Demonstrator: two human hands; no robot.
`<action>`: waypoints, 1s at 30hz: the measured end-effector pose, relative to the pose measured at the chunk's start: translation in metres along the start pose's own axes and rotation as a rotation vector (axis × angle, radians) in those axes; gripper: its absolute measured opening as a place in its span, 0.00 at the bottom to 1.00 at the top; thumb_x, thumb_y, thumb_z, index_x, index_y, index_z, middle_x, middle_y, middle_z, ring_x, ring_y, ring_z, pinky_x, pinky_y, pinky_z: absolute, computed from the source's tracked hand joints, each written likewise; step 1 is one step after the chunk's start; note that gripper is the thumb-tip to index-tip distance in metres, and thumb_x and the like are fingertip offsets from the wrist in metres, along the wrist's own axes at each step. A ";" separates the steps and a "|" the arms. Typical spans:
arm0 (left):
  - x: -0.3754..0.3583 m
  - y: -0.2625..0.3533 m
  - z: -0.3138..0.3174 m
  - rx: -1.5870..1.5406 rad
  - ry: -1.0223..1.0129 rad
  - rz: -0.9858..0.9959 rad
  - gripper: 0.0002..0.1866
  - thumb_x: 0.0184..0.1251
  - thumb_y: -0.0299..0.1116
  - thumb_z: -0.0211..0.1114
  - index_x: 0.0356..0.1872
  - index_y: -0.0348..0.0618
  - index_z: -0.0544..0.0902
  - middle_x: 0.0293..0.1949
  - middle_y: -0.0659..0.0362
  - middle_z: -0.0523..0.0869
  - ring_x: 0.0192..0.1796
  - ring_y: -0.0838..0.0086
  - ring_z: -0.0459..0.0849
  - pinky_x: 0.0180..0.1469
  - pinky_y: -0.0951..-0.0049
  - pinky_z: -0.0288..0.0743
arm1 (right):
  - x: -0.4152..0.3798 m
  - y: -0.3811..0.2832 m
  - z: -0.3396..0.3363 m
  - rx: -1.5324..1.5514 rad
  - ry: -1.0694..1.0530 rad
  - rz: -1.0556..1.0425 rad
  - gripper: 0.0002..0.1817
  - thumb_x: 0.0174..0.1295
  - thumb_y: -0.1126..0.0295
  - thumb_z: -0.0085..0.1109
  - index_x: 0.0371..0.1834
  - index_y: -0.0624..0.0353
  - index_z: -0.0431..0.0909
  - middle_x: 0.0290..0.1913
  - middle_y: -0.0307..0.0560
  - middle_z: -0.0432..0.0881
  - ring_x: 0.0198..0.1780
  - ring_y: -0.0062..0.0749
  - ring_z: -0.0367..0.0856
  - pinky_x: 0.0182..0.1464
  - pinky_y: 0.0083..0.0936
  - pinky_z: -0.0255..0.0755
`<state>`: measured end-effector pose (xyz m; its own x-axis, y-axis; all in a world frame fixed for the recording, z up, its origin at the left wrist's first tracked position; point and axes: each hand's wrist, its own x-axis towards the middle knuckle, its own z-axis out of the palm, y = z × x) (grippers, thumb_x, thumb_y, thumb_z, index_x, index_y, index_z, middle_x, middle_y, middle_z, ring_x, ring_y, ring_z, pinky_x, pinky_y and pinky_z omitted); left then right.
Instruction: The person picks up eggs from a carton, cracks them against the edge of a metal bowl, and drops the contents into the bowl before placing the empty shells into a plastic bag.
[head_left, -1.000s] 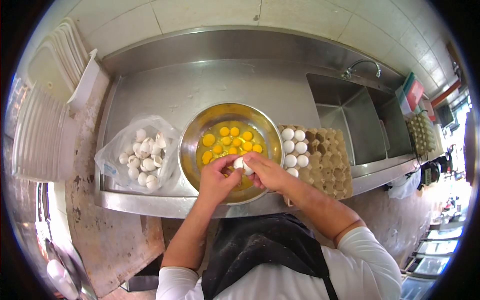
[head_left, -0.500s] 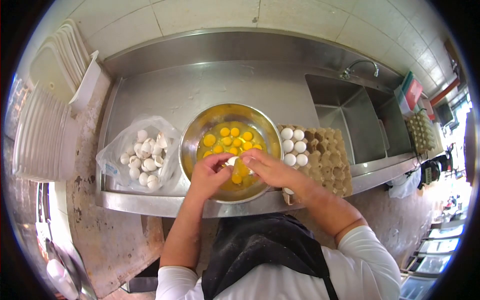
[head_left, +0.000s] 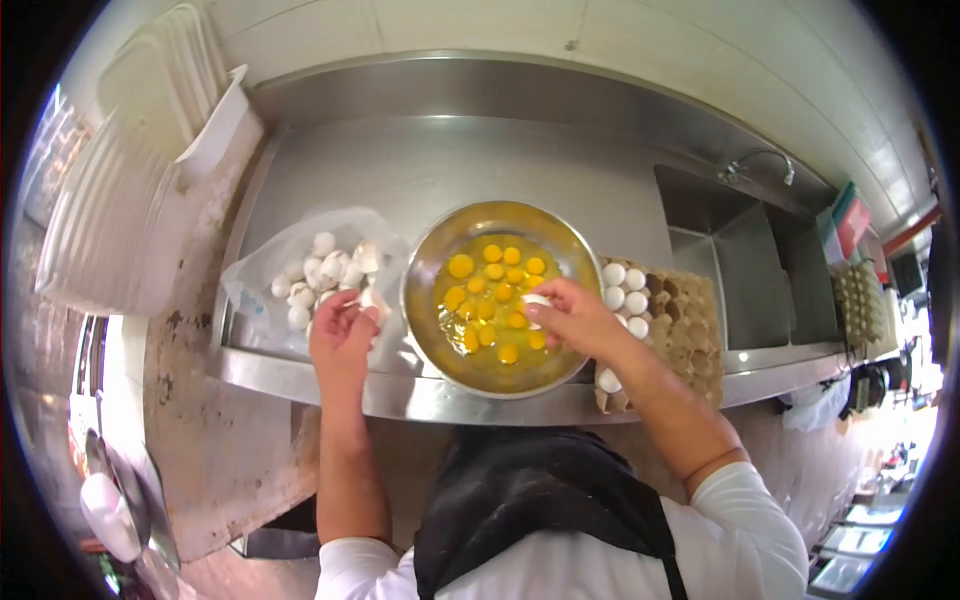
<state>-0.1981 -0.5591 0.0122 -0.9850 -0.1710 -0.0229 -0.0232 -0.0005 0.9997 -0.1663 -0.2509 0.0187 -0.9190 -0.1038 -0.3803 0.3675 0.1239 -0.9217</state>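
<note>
A steel bowl holds several yellow yolks in clear egg white. My right hand is over the bowl's right part, its fingers closed on a white eggshell piece. To the left of the bowl, my left hand pinches another shell piece at the near right side of a clear plastic bag. Broken white shells lie in that bag. At the bowl's right stands a cardboard egg tray with several whole white eggs in its left columns.
A sink with a faucet is at the right of the steel counter. White plates and trays stand stacked at the left. More egg trays are at the far right.
My hands have moved apart from above the bowl. My left hand went left to the bag with a shell piece; my right hand stayed over the bowl. Another yolk now shows near its bottom.
</note>
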 end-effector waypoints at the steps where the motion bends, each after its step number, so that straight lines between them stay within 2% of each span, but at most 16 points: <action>1: 0.006 -0.003 -0.017 0.007 0.029 0.046 0.16 0.61 0.28 0.70 0.49 0.36 0.78 0.35 0.60 0.84 0.32 0.81 0.80 0.33 0.81 0.71 | 0.003 -0.013 0.013 -0.038 -0.067 0.032 0.25 0.65 0.51 0.63 0.53 0.62 0.75 0.36 0.41 0.82 0.32 0.20 0.79 0.30 0.17 0.73; 2: 0.013 -0.008 -0.031 0.010 0.042 0.050 0.16 0.61 0.28 0.70 0.49 0.36 0.78 0.35 0.60 0.84 0.32 0.81 0.80 0.33 0.81 0.71 | 0.010 -0.022 0.027 -0.041 -0.079 0.027 0.25 0.65 0.51 0.63 0.53 0.62 0.75 0.36 0.41 0.82 0.32 0.20 0.79 0.30 0.17 0.73; 4: 0.025 -0.015 -0.051 0.266 0.137 0.181 0.17 0.60 0.28 0.72 0.48 0.35 0.78 0.37 0.59 0.83 0.35 0.80 0.80 0.36 0.80 0.73 | 0.028 -0.041 0.056 -0.063 -0.346 0.050 0.26 0.66 0.49 0.61 0.52 0.63 0.76 0.36 0.42 0.83 0.31 0.22 0.80 0.30 0.18 0.73; 5: 0.027 -0.009 -0.057 0.424 0.121 0.160 0.23 0.59 0.33 0.73 0.53 0.33 0.77 0.42 0.52 0.85 0.40 0.72 0.83 0.43 0.74 0.77 | 0.039 -0.049 0.073 -0.052 -0.361 0.012 0.28 0.66 0.48 0.61 0.55 0.62 0.75 0.40 0.45 0.83 0.31 0.23 0.81 0.30 0.19 0.74; 6: 0.029 -0.008 -0.061 0.423 0.126 0.160 0.23 0.59 0.33 0.73 0.53 0.33 0.77 0.42 0.52 0.85 0.40 0.72 0.83 0.43 0.74 0.77 | 0.049 -0.056 0.091 -0.039 -0.374 -0.027 0.29 0.65 0.47 0.61 0.57 0.62 0.75 0.43 0.47 0.84 0.32 0.25 0.81 0.30 0.20 0.74; 8: 0.035 -0.006 -0.065 0.754 0.148 0.241 0.31 0.59 0.37 0.73 0.61 0.34 0.75 0.49 0.46 0.85 0.47 0.63 0.84 0.50 0.66 0.78 | 0.051 -0.076 0.123 0.115 -0.259 -0.015 0.34 0.66 0.46 0.59 0.67 0.61 0.70 0.53 0.50 0.82 0.39 0.26 0.82 0.37 0.22 0.77; 9: 0.034 -0.004 -0.069 0.828 0.153 0.209 0.35 0.58 0.39 0.73 0.66 0.37 0.72 0.53 0.43 0.84 0.53 0.56 0.83 0.56 0.62 0.75 | 0.054 -0.077 0.131 0.111 -0.244 -0.020 0.34 0.66 0.46 0.59 0.67 0.61 0.70 0.53 0.50 0.82 0.39 0.26 0.82 0.37 0.22 0.77; 12: 0.030 -0.008 -0.071 0.637 0.190 0.242 0.28 0.62 0.35 0.70 0.64 0.39 0.75 0.50 0.48 0.85 0.51 0.62 0.84 0.53 0.66 0.76 | 0.051 -0.060 0.120 -0.076 -0.190 -0.068 0.37 0.65 0.46 0.61 0.70 0.59 0.68 0.59 0.53 0.80 0.47 0.28 0.83 0.43 0.25 0.79; 14: 0.022 -0.015 -0.078 0.497 0.140 0.245 0.23 0.65 0.30 0.67 0.60 0.38 0.77 0.43 0.54 0.86 0.44 0.72 0.83 0.46 0.73 0.75 | 0.035 -0.044 0.086 -0.391 -0.135 -0.369 0.34 0.64 0.50 0.63 0.68 0.57 0.70 0.59 0.50 0.80 0.49 0.28 0.84 0.48 0.25 0.78; 15: 0.017 -0.021 -0.081 0.438 0.126 0.241 0.21 0.65 0.28 0.67 0.59 0.38 0.78 0.39 0.57 0.85 0.41 0.76 0.81 0.44 0.76 0.74 | 0.035 -0.030 0.063 -0.346 -0.069 -0.354 0.29 0.63 0.56 0.66 0.64 0.57 0.74 0.55 0.46 0.83 0.49 0.27 0.83 0.51 0.24 0.77; 17: 0.006 -0.030 -0.077 0.277 0.140 0.214 0.17 0.64 0.23 0.66 0.55 0.36 0.80 0.31 0.64 0.81 0.33 0.84 0.75 0.39 0.82 0.70 | 0.021 -0.013 0.005 -0.285 0.162 -0.320 0.25 0.62 0.55 0.65 0.58 0.58 0.78 0.48 0.48 0.86 0.44 0.29 0.85 0.49 0.24 0.78; 21: -0.009 -0.031 -0.062 0.245 0.075 0.139 0.16 0.67 0.28 0.66 0.55 0.37 0.79 0.30 0.66 0.78 0.32 0.85 0.73 0.36 0.83 0.69 | -0.017 0.028 -0.104 -0.300 0.569 -0.226 0.17 0.64 0.61 0.63 0.52 0.58 0.81 0.45 0.44 0.87 0.43 0.30 0.85 0.47 0.25 0.78; 22: -0.009 -0.027 -0.055 0.245 0.056 0.135 0.16 0.67 0.28 0.66 0.55 0.37 0.79 0.30 0.66 0.78 0.32 0.85 0.73 0.36 0.83 0.69 | -0.031 0.031 -0.114 -0.297 0.584 -0.215 0.17 0.64 0.61 0.63 0.52 0.58 0.81 0.45 0.44 0.87 0.43 0.30 0.85 0.47 0.25 0.78; 24: -0.009 -0.019 -0.038 0.119 -0.002 0.135 0.17 0.67 0.29 0.66 0.55 0.36 0.78 0.31 0.66 0.79 0.33 0.85 0.74 0.37 0.83 0.70 | -0.061 0.034 -0.121 -0.737 0.477 0.029 0.14 0.63 0.64 0.61 0.50 0.53 0.82 0.46 0.47 0.85 0.45 0.37 0.85 0.47 0.31 0.78; 25: -0.008 -0.014 -0.031 0.129 -0.034 0.158 0.18 0.67 0.30 0.66 0.56 0.36 0.78 0.31 0.65 0.79 0.33 0.84 0.74 0.39 0.82 0.70 | -0.067 0.043 -0.119 -0.985 0.445 -0.081 0.13 0.60 0.67 0.60 0.49 0.50 0.83 0.47 0.48 0.83 0.48 0.44 0.83 0.48 0.37 0.77; 30: 0.001 -0.006 0.001 0.064 -0.165 0.232 0.18 0.66 0.25 0.66 0.56 0.35 0.78 0.32 0.65 0.79 0.35 0.84 0.74 0.40 0.83 0.70 | -0.085 0.059 -0.094 -0.929 0.386 -0.079 0.14 0.56 0.63 0.62 0.46 0.50 0.83 0.45 0.49 0.81 0.47 0.47 0.82 0.49 0.40 0.77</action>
<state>-0.1987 -0.5587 0.0060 -0.9795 0.0037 0.2012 0.2008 0.0825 0.9762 -0.0801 -0.1424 0.0042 -0.9799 0.1607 -0.1185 0.1975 0.8673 -0.4570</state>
